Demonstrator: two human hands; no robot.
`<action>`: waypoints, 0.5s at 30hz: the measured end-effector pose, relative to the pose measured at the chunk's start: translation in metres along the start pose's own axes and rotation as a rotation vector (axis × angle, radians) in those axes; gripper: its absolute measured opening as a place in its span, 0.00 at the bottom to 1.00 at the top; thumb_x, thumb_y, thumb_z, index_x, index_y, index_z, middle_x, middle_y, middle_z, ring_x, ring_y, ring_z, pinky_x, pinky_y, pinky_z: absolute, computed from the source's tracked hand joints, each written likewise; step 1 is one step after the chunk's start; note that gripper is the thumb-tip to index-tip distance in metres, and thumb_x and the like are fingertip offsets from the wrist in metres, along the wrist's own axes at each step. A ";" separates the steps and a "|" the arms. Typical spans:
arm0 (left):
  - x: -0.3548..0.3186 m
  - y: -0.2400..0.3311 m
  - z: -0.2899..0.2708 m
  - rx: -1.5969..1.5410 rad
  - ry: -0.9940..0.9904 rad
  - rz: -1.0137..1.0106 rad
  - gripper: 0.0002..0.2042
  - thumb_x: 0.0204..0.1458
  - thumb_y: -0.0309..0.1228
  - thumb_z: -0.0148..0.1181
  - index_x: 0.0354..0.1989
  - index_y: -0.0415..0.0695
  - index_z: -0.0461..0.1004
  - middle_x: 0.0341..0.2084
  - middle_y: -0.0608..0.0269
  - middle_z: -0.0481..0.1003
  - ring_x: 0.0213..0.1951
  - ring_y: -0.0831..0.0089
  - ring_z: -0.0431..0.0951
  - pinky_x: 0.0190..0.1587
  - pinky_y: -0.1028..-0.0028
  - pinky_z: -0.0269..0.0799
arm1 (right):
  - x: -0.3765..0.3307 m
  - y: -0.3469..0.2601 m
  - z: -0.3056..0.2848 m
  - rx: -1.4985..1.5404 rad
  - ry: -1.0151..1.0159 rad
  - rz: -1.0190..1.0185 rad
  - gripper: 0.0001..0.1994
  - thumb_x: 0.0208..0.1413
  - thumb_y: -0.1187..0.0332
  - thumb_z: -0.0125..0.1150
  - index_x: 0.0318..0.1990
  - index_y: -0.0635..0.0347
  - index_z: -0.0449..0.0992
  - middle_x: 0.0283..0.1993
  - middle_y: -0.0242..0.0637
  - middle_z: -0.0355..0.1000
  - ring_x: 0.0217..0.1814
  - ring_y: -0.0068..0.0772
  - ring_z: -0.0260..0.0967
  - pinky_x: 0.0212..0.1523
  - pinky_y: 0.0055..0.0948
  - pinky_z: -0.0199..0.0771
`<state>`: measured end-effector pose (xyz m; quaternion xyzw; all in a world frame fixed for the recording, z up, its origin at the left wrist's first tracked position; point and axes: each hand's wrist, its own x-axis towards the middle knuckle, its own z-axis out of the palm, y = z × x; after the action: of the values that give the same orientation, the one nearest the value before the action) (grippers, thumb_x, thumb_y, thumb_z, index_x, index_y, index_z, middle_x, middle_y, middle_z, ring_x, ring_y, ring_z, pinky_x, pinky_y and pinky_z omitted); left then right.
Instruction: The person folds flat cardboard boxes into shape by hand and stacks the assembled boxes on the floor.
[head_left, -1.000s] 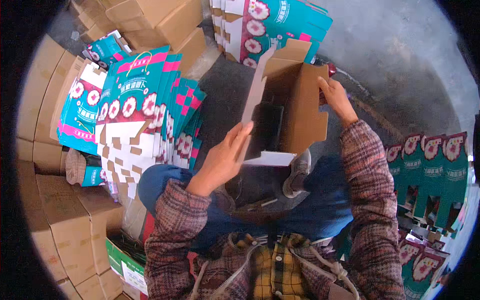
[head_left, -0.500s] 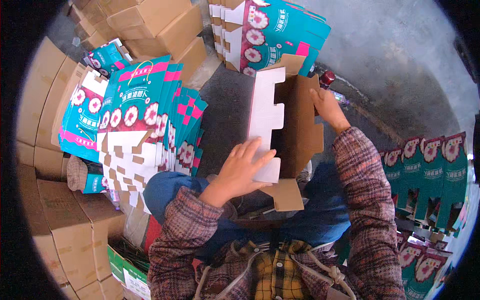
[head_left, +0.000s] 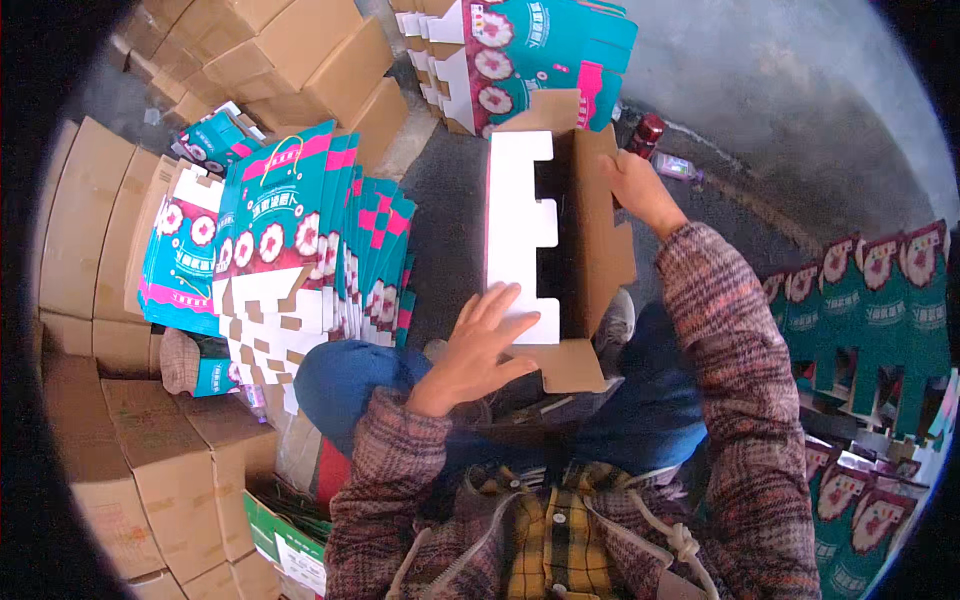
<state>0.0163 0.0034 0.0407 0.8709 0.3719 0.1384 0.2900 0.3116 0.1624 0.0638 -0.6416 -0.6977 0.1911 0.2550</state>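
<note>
Folding the half-formed carton [head_left: 560, 230] over the lap, the left hand [head_left: 475, 345] pressed open-fingered on its white notched panel while the right hand [head_left: 635, 190] clasped the far brown wall; firm, even pressure along the crease seemed wise.

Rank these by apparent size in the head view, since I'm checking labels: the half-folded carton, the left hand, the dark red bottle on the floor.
1. Half-folded carton
2. Left hand
3. Dark red bottle, though it lies farther from the camera.

left hand [head_left: 480, 345]: fingers spread, palm pressed flat | right hand [head_left: 635, 190]: arm extended forward, fingers curled gripping
</note>
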 end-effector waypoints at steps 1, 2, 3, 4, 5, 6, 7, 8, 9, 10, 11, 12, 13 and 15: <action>-0.004 0.001 0.002 -0.003 -0.014 0.001 0.33 0.49 0.55 0.57 0.61 0.50 0.67 0.67 0.47 0.51 0.69 0.48 0.47 0.67 0.51 0.41 | -0.001 0.003 0.000 0.004 -0.001 0.014 0.22 0.62 0.56 0.46 0.36 0.73 0.73 0.38 0.65 0.71 0.45 0.65 0.69 0.46 0.50 0.68; -0.007 0.002 0.003 -0.049 0.006 0.009 0.32 0.49 0.55 0.57 0.61 0.49 0.67 0.67 0.47 0.52 0.69 0.48 0.47 0.67 0.51 0.41 | 0.000 0.005 -0.001 -0.001 -0.002 0.025 0.22 0.62 0.56 0.46 0.36 0.73 0.73 0.38 0.64 0.71 0.45 0.65 0.69 0.46 0.50 0.68; -0.009 0.004 0.004 -0.089 0.030 0.014 0.32 0.50 0.54 0.56 0.60 0.48 0.68 0.67 0.48 0.52 0.69 0.48 0.47 0.68 0.51 0.40 | 0.003 0.005 -0.001 -0.003 -0.001 0.028 0.22 0.62 0.57 0.46 0.36 0.73 0.73 0.38 0.64 0.71 0.45 0.65 0.69 0.46 0.50 0.68; -0.010 0.008 0.007 -0.088 0.071 0.013 0.31 0.49 0.52 0.58 0.59 0.48 0.69 0.67 0.49 0.53 0.69 0.49 0.48 0.67 0.52 0.42 | 0.003 0.005 0.000 -0.004 0.006 0.017 0.22 0.62 0.57 0.45 0.36 0.74 0.73 0.38 0.64 0.71 0.45 0.65 0.69 0.47 0.51 0.69; -0.010 0.012 0.011 -0.084 0.063 0.015 0.31 0.49 0.52 0.58 0.59 0.48 0.69 0.67 0.49 0.53 0.69 0.49 0.48 0.67 0.52 0.42 | 0.003 0.004 0.000 0.002 0.010 0.024 0.22 0.62 0.57 0.45 0.36 0.74 0.73 0.38 0.64 0.71 0.45 0.65 0.69 0.47 0.51 0.69; -0.009 0.016 0.016 -0.051 0.124 -0.022 0.28 0.49 0.49 0.60 0.57 0.48 0.70 0.66 0.49 0.55 0.68 0.49 0.50 0.67 0.52 0.43 | 0.003 0.006 0.001 0.010 0.006 0.021 0.22 0.62 0.57 0.45 0.36 0.73 0.74 0.38 0.64 0.72 0.45 0.65 0.69 0.47 0.51 0.69; -0.008 0.019 0.022 -0.018 0.188 -0.058 0.26 0.49 0.46 0.61 0.55 0.48 0.72 0.65 0.49 0.57 0.67 0.50 0.52 0.67 0.53 0.45 | 0.003 0.007 0.002 0.017 0.003 0.018 0.22 0.62 0.57 0.45 0.36 0.73 0.74 0.38 0.64 0.72 0.45 0.64 0.69 0.47 0.51 0.69; -0.005 0.021 0.029 -0.013 0.182 -0.049 0.26 0.49 0.46 0.61 0.55 0.48 0.72 0.65 0.49 0.57 0.67 0.50 0.52 0.67 0.53 0.45 | 0.003 0.008 0.004 0.019 0.013 0.023 0.22 0.62 0.57 0.45 0.36 0.73 0.74 0.38 0.64 0.72 0.45 0.64 0.69 0.47 0.51 0.69; -0.002 0.024 0.037 0.059 0.266 -0.081 0.23 0.49 0.43 0.62 0.52 0.46 0.73 0.61 0.49 0.61 0.65 0.50 0.56 0.65 0.51 0.48 | 0.002 0.007 0.007 0.009 0.035 0.012 0.22 0.62 0.56 0.46 0.36 0.72 0.73 0.34 0.63 0.71 0.40 0.62 0.71 0.42 0.48 0.69; 0.003 0.026 0.043 0.129 0.351 -0.111 0.20 0.49 0.41 0.62 0.49 0.44 0.73 0.58 0.49 0.65 0.63 0.50 0.59 0.62 0.49 0.51 | 0.001 0.007 0.007 -0.004 0.057 0.001 0.21 0.63 0.56 0.47 0.36 0.72 0.71 0.30 0.62 0.71 0.36 0.60 0.72 0.37 0.46 0.70; 0.009 0.026 0.047 0.133 0.353 -0.102 0.20 0.49 0.41 0.62 0.49 0.44 0.73 0.58 0.49 0.65 0.63 0.50 0.59 0.62 0.49 0.51 | 0.001 0.008 0.004 -0.004 0.066 0.001 0.21 0.63 0.56 0.47 0.36 0.72 0.71 0.30 0.62 0.71 0.36 0.60 0.72 0.37 0.46 0.70; 0.011 0.029 0.047 0.163 0.400 -0.153 0.19 0.49 0.39 0.62 0.47 0.43 0.73 0.54 0.50 0.67 0.60 0.51 0.62 0.61 0.50 0.54 | 0.000 0.004 0.004 0.062 0.015 0.028 0.21 0.62 0.57 0.46 0.36 0.71 0.73 0.34 0.62 0.72 0.38 0.61 0.72 0.40 0.48 0.71; 0.014 0.033 0.046 0.194 0.448 -0.204 0.18 0.49 0.36 0.62 0.46 0.41 0.73 0.51 0.52 0.70 0.58 0.52 0.64 0.60 0.51 0.56 | 0.000 -0.001 0.004 0.127 -0.038 0.053 0.20 0.61 0.58 0.45 0.37 0.71 0.74 0.37 0.63 0.73 0.41 0.62 0.72 0.44 0.50 0.71; 0.025 0.039 0.046 0.238 0.501 -0.207 0.21 0.49 0.34 0.62 0.50 0.38 0.71 0.46 0.52 0.71 0.53 0.53 0.67 0.57 0.53 0.59 | 0.001 -0.003 0.002 0.226 -0.095 0.098 0.20 0.60 0.58 0.45 0.37 0.71 0.74 0.36 0.62 0.73 0.40 0.61 0.73 0.43 0.49 0.72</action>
<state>0.0765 -0.0184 0.0288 0.7948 0.5326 0.2743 0.0974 0.3082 0.1628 0.0640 -0.6324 -0.6508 0.3107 0.2828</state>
